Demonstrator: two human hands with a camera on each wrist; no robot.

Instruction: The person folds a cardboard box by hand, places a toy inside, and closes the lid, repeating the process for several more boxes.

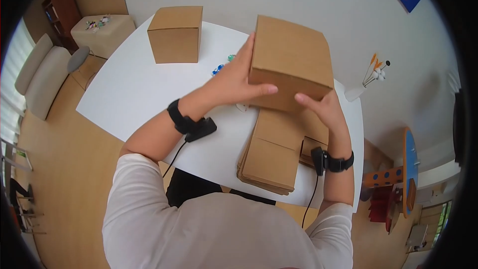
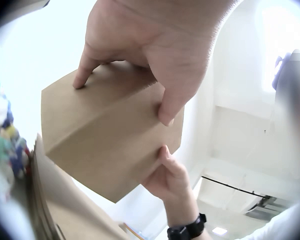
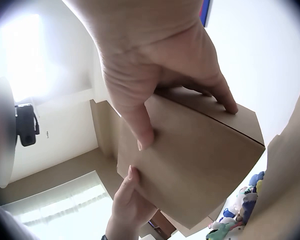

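Leftward, a standing carton [image 1: 174, 40] was set near the far left corner of the white desk [image 1: 124, 84], close to the far edge. From its right side to the forearm, and down to the left corner and near edge, a broad stretch of bare desk surface was left. Toward the middle of the far edge, small toys [image 1: 217, 70] were partly hidden by the left arm.

The held box [image 1: 291, 55] was clamped between the two hands near the far edge, right of the middle: its left side was gripped by the left hand [image 1: 236, 80], its right side by the right hand [image 1: 328, 109], with both thumbs pressed on the near face. Beneath, flattened cardboard [image 1: 271, 162] was stacked almost to the near edge; whether it was touched by the box could not be told. By the far right edge a white vase [image 1: 354, 93] was placed, leaving only a narrow margin beside the right hand.
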